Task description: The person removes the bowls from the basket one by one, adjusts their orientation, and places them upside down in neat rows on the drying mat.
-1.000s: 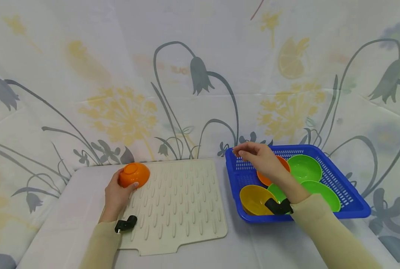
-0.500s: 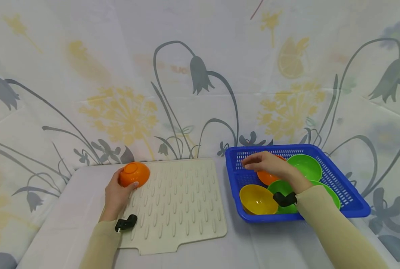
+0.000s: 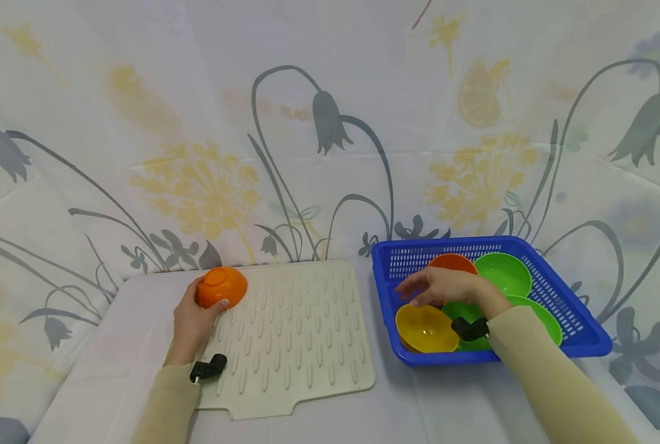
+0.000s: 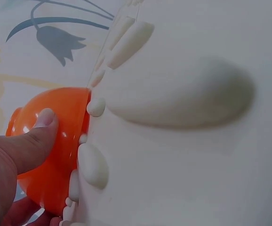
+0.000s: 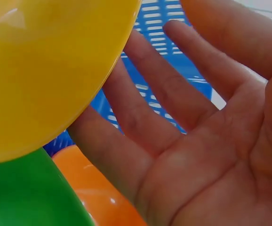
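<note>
An orange bowl (image 3: 225,288) sits upside down at the far left corner of a ridged cream drying mat (image 3: 302,333). My left hand (image 3: 192,317) grips its side; in the left wrist view the thumb (image 4: 35,143) presses the orange wall and the other fingers are mostly hidden. Inside the blue basket (image 3: 387,308), my right hand (image 3: 440,287) is at the far rim of a yellow bowl (image 3: 426,333). In the right wrist view its fingers (image 5: 169,89) extend behind that rim, spread and fairly straight; whether they touch it I cannot tell.
Another orange bowl (image 3: 453,263) and green bowls (image 3: 504,274) stand in the basket around the right hand. The basket's raised rim (image 3: 507,356) surrounds them. A patterned cloth (image 3: 330,154) hangs behind the table.
My right hand has come down and nearer, from over the basket's far left part to the yellow bowl. The left hand and its orange bowl have stayed put.
</note>
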`<control>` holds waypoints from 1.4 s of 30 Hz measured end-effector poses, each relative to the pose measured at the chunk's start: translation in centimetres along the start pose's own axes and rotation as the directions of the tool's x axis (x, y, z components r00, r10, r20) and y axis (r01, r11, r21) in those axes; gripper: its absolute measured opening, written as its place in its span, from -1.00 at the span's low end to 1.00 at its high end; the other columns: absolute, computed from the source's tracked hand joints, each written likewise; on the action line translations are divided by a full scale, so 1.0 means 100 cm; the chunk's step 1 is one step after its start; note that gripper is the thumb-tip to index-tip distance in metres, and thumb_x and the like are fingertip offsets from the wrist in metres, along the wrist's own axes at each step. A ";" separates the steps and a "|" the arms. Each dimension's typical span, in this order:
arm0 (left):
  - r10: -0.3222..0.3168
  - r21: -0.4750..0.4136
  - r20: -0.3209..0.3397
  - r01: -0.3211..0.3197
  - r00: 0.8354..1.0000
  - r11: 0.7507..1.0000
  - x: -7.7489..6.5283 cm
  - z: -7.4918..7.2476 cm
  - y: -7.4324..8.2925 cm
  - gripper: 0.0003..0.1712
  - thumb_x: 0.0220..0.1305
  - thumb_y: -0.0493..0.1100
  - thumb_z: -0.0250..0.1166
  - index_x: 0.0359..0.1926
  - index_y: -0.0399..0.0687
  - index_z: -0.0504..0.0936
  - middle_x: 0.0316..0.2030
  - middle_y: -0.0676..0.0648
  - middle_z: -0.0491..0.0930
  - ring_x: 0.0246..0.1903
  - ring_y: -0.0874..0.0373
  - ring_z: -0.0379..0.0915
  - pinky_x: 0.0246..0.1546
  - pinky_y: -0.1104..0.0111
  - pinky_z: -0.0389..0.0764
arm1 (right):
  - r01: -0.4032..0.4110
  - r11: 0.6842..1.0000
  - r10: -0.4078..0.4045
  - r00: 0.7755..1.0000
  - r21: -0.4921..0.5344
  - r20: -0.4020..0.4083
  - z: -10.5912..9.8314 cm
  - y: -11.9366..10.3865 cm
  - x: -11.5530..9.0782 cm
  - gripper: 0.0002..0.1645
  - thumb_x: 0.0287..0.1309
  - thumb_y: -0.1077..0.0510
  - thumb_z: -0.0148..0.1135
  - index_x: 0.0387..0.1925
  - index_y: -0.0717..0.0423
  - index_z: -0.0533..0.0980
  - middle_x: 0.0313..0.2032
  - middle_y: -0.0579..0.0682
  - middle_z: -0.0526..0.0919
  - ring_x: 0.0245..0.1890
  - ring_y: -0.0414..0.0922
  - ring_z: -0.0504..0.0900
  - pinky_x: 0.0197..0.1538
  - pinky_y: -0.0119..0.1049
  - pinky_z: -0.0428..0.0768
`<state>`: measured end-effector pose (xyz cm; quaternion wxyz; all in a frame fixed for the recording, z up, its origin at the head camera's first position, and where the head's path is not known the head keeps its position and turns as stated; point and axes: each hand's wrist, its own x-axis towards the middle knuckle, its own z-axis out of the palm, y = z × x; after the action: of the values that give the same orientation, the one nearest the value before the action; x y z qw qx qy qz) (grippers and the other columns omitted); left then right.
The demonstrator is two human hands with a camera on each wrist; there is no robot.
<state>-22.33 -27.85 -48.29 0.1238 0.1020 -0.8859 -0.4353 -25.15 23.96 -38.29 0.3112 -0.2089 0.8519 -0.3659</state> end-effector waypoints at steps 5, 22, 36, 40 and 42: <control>0.000 -0.001 0.002 0.000 1.000 1.000 0.000 -0.001 0.001 -0.06 0.23 -0.15 0.45 0.51 -0.17 0.13 0.38 -0.35 0.28 0.34 -0.28 0.20 0.36 -0.10 0.20 | 0.035 0.999 -0.035 0.999 -0.016 -0.015 -0.002 0.003 -0.001 -0.51 0.26 0.24 0.30 0.22 0.21 0.53 0.09 0.15 0.63 0.05 0.02 0.61 -0.03 -0.15 0.64; -0.012 0.004 0.004 0.012 1.000 1.000 0.001 -0.001 0.002 -0.07 0.24 -0.15 0.44 0.50 -0.17 0.14 0.39 -0.34 0.27 0.35 -0.27 0.19 0.37 -0.09 0.18 | 0.043 0.998 -0.048 0.993 -0.049 -0.106 -0.004 0.007 -0.003 -0.69 0.22 0.37 0.27 0.00 0.24 0.67 -0.08 0.04 0.73 -0.10 -0.04 0.66 -0.07 -0.23 0.66; 0.002 0.002 0.003 -0.002 1.000 1.000 0.000 -0.002 0.001 -0.07 0.24 -0.15 0.44 0.50 -0.17 0.14 0.38 -0.36 0.28 0.33 -0.29 0.21 0.36 -0.10 0.19 | 0.030 0.985 -0.059 0.983 -0.169 -0.171 -0.005 0.004 -0.008 -0.69 0.21 0.46 0.21 -0.08 0.19 0.70 -0.15 0.01 0.72 -0.10 -0.01 0.65 0.02 -0.12 0.65; 0.000 0.003 0.006 0.000 1.000 1.000 0.000 -0.002 0.000 -0.07 0.24 -0.14 0.43 0.51 -0.16 0.13 0.38 -0.35 0.28 0.33 -0.29 0.20 0.36 -0.11 0.19 | 0.017 0.979 -0.066 0.969 -0.201 -0.238 -0.006 0.001 -0.011 -0.66 0.22 0.46 0.17 -0.07 0.18 0.71 -0.14 0.04 0.73 -0.12 0.01 0.64 -0.06 -0.14 0.68; 0.000 0.004 0.005 0.000 1.000 1.000 0.000 -0.002 0.000 -0.07 0.24 -0.15 0.43 0.50 -0.17 0.14 0.38 -0.36 0.28 0.33 -0.29 0.20 0.36 -0.11 0.19 | -0.001 0.981 -0.054 0.961 -0.196 -0.272 -0.007 0.000 -0.012 -0.66 0.24 0.44 0.16 -0.05 0.17 0.70 -0.12 0.06 0.72 -0.13 -0.01 0.63 -0.11 -0.17 0.68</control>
<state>-22.24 -27.98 -48.24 0.1212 0.1013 -0.8870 -0.4338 -24.76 25.00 -37.48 0.1624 -0.1966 0.9157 -0.3105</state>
